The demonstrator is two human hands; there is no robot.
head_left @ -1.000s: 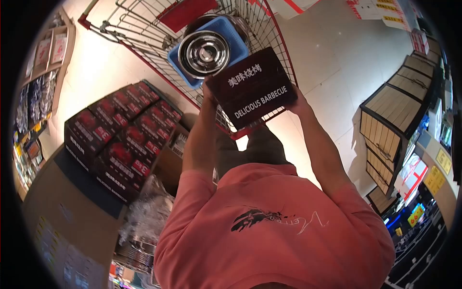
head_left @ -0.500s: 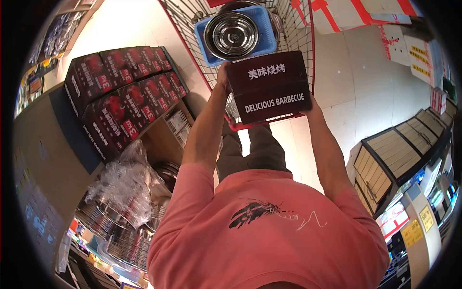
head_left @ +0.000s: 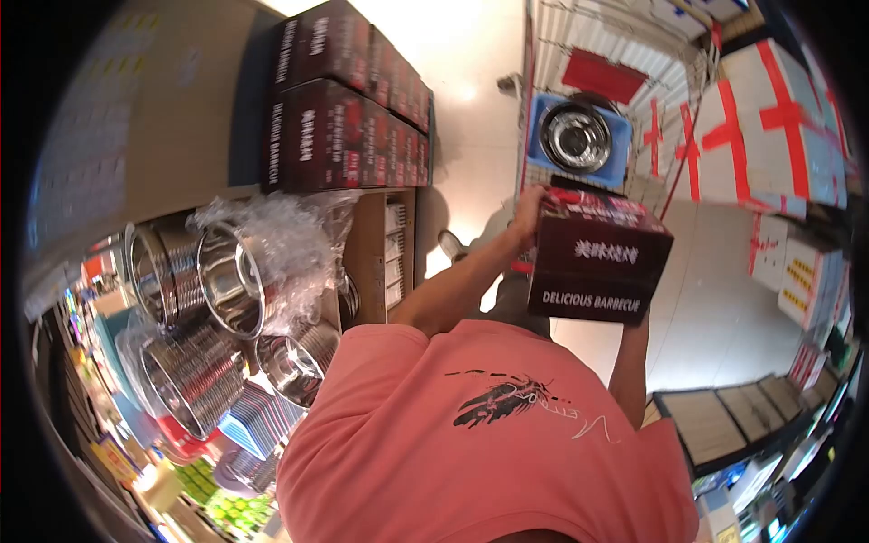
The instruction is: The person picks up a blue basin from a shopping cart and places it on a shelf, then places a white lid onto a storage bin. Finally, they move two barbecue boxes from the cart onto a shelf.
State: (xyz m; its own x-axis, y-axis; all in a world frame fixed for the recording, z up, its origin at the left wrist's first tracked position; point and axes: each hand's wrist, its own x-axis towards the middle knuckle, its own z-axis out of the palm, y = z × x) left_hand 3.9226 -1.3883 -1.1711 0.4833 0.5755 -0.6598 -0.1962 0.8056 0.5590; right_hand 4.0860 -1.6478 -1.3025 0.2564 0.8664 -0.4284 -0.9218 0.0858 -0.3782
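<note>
A dark box printed "DELICIOUS BARBECUE" (head_left: 597,262) is held up in front of me between both hands. My left hand (head_left: 528,214) is closed against its left side near the upper corner. Around the lower right edge is my right hand (head_left: 639,319), with most of its fingers hidden behind the box. Just beyond the box, a shiny steel basin (head_left: 577,136) sits in a blue plastic basket (head_left: 621,145) in the shopping cart (head_left: 683,176). The box covers part of the cart's near end.
Similar dark boxes (head_left: 312,136) are stacked on a shelf at the left. Below them stand nested steel basins (head_left: 226,281), partly wrapped in clear plastic (head_left: 294,240). White cartons with red tape (head_left: 756,127) line the right side, with wooden-slatted cases (head_left: 720,421) nearer.
The view has swung, so the shelf and cart sit differently in it. The held box now appears lower and farther right, tilted so its printed top shows. Both hands keep their hold.
</note>
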